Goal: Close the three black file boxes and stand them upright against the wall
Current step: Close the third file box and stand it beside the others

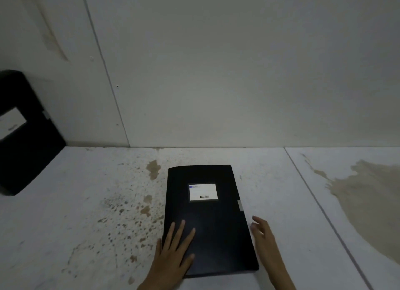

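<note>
A closed black file box [213, 229] with a white label lies flat on the stained white floor, in the lower middle of the view. My left hand [173, 253] rests flat on its near left corner, fingers spread. My right hand [266, 242] is beside the box's right edge, fingers apart, holding nothing; contact with the edge is unclear. A second black file box [23, 138] with a white label stands upright against the wall at the far left, partly cut off by the frame. A third box is not in view.
The white wall [216, 73] rises just behind the flat box. Brown stains [368, 198] mark the floor at the right and left of the box. A seam [324, 214] runs through the floor on the right.
</note>
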The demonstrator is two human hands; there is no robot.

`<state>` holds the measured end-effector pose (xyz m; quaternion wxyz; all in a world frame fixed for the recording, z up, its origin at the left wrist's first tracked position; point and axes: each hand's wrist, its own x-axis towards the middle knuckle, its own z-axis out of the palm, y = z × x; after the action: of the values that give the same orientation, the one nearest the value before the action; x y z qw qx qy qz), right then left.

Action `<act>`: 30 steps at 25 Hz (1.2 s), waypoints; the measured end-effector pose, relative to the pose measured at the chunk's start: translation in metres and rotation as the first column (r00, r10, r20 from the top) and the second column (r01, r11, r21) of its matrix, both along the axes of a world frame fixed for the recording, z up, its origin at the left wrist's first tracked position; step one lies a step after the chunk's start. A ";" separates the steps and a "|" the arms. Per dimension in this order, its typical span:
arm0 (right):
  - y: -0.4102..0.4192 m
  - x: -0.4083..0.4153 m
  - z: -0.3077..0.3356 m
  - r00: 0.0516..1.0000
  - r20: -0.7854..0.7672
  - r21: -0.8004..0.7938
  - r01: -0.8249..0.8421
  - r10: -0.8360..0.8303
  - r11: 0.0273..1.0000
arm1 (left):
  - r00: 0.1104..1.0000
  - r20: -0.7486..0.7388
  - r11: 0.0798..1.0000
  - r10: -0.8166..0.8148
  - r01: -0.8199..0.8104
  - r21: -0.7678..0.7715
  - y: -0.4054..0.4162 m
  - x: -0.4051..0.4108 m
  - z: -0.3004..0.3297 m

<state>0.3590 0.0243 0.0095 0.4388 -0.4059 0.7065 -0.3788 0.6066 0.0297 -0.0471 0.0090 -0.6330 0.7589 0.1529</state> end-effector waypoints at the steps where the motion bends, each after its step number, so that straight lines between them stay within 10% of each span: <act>1: -0.001 0.006 -0.005 0.988 -0.135 -0.016 -0.075 0.072 0.997 | 1.000 0.012 0.999 0.014 -0.014 -0.037 0.000 -0.002 -0.003; 5: 0.006 0.037 -0.036 0.702 -0.633 0.128 -0.321 0.327 0.938 | 0.997 -0.082 0.999 -0.007 0.004 -0.038 0.005 0.004 -0.014; 11: 0.003 0.041 -0.032 0.563 -0.750 0.188 -0.319 0.345 0.929 | 0.986 -0.138 0.990 -0.092 0.105 0.090 0.004 -0.005 0.010; 18: -0.021 0.041 -0.028 0.747 -0.609 0.256 -0.136 0.269 0.957 | 0.930 -0.355 0.984 0.096 -0.035 0.174 0.010 -0.008 0.016; 22: -0.018 0.051 -0.028 0.935 -0.353 0.172 0.037 0.027 0.984 | 0.435 -0.726 0.844 0.533 -0.336 0.418 0.007 0.003 0.034; 27: -0.015 0.117 -0.015 0.994 -0.105 0.102 0.041 -0.030 0.994 | -0.034 -0.685 0.585 0.728 -0.490 0.646 0.004 0.078 0.054; 30: -0.025 0.177 0.000 0.997 0.035 -0.028 -0.071 0.072 0.997 | -0.154 -0.733 0.567 0.663 -0.536 0.626 0.005 0.140 0.076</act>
<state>0.5355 -0.0009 0.0091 0.4593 -0.4300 0.6783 -0.3795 0.7467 0.0345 0.0292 -0.4890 -0.6685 0.1964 0.5248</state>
